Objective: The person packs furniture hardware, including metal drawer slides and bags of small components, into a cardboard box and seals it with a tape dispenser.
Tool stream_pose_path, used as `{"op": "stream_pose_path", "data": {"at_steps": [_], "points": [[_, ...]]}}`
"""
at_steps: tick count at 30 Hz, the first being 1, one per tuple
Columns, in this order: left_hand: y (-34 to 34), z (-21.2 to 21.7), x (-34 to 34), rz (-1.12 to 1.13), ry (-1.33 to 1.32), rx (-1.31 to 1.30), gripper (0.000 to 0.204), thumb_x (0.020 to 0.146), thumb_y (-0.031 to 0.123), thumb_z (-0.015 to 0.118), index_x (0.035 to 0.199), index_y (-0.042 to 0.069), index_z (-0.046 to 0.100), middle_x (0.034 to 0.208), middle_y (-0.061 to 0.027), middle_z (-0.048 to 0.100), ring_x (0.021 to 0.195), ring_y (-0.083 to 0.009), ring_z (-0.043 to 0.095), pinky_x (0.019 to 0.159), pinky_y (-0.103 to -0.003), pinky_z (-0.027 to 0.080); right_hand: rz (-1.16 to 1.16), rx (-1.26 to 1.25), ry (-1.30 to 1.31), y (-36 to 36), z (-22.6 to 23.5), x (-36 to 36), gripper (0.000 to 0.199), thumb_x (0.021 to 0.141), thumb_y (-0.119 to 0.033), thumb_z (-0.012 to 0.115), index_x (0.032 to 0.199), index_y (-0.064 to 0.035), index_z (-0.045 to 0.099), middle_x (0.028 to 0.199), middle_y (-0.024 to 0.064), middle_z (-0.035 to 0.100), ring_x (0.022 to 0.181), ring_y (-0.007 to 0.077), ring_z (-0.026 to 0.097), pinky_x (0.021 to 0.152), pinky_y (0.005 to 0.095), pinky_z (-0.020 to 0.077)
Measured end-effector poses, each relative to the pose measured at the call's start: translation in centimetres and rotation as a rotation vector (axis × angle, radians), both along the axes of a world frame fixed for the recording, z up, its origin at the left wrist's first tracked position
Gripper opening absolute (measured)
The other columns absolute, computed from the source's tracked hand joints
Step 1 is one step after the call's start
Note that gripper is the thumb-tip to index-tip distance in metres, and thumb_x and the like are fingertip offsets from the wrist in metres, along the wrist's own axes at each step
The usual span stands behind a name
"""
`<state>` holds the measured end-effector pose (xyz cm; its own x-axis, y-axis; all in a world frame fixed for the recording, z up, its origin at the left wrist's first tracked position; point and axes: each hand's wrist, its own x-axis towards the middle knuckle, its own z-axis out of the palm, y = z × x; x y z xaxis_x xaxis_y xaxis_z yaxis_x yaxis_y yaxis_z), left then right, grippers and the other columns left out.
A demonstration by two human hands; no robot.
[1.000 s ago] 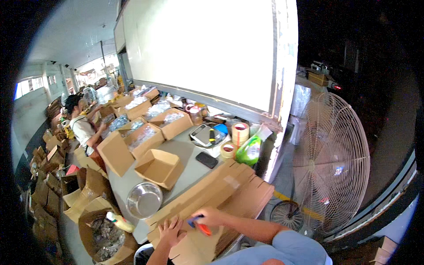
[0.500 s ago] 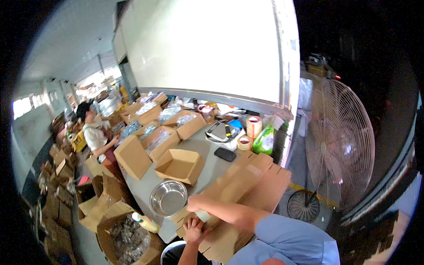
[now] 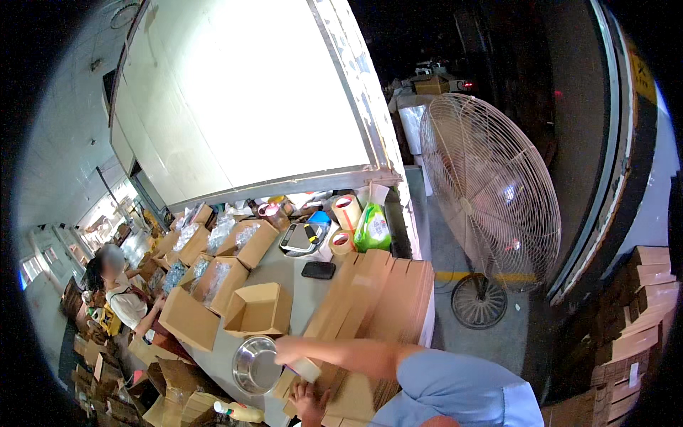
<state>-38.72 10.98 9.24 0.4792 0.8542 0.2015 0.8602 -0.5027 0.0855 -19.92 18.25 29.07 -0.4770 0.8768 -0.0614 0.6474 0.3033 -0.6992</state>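
Observation:
My right hand is closed on a pale, squarish thing, whose exact kind I cannot make out. It is beside the steel bowl, overlapping its right rim in the head view. Below it, my left hand lies with fingers spread on the near end of the flat cardboard. This folded cardboard is stacked in long pieces along the table's right side, and my right forearm crosses over it. An open, shallow cardboard box stands just beyond the bowl.
On the grey table are a phone, a scale, tape rolls and a green pouch. Boxes of clear-wrapped items line the left. A co-worker stands there. A large fan stands right. A bottle is near.
The view has turned to the right. My right hand has moved left with the pale thing, from the cardboard up to the bowl's edge. My left hand stays on the cardboard.

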Motion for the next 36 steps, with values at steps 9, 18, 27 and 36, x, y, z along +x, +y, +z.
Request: {"op": "stream_pose_path", "data": {"at_steps": [9, 18, 27, 36], "points": [[-1.0, 1.4, 0.3, 0.129, 0.088, -0.165, 0.063, 0.072, 0.051, 0.067, 0.126, 0.02, 0.054, 0.134, -0.0055, 0.042, 0.13, -0.0356, 0.028, 0.1, -0.06, 0.02, 0.28, 0.152, -0.416, 4.7, -6.1, -7.5, 0.032, 0.074, -0.024, 0.054, 0.092, -0.0025, 0.069, 0.098, 0.0201, 0.065, 0.091, 0.0364, 0.062, 0.076, 0.0445, 0.0499], [-1.6, 2.5, 1.7, 0.109, -0.062, -0.013, 0.063, 0.071, 0.057, 0.065, 0.123, 0.023, 0.056, 0.13, -0.0061, 0.046, 0.127, -0.0371, 0.031, 0.101, -0.061, 0.02, 0.502, 0.094, -0.635, 6.6, -6.7, -7.4, 0.036, 0.07, -0.024, 0.054, 0.096, -0.0035, 0.069, 0.103, 0.0191, 0.064, 0.097, 0.0342, 0.061, 0.079, 0.0438, 0.0485], [0.8, -8.1, -1.6, 0.149, 0.326, 0.64, 0.055, 0.067, 0.049, 0.072, 0.111, 0.017, 0.062, 0.122, -0.0069, 0.052, 0.125, -0.0367, 0.035, 0.099, -0.063, 0.022, 0.065, 0.057, -0.28, -3.2, -7.2, -2.6, 0.032, 0.069, -0.026, 0.058, 0.09, -0.0032, 0.069, 0.09, 0.0214, 0.065, 0.087, 0.0396, 0.062, 0.074, 0.0463, 0.0495], [-0.1, 1.5, 0.1, 0.11, -0.157, 0.009, 0.063, 0.07, 0.048, 0.071, 0.12, 0.014, 0.055, 0.128, -0.0063, 0.049, 0.126, -0.0327, 0.036, 0.105, -0.055, 0.019, 0.23, -0.301, -0.1, -13.9, -11.2, 5.0, 0.034, 0.071, -0.028, 0.059, 0.095, -0.0057, 0.068, 0.089, 0.0182, 0.066, 0.084, 0.0327, 0.063, 0.076, 0.0415, 0.0487]]}}
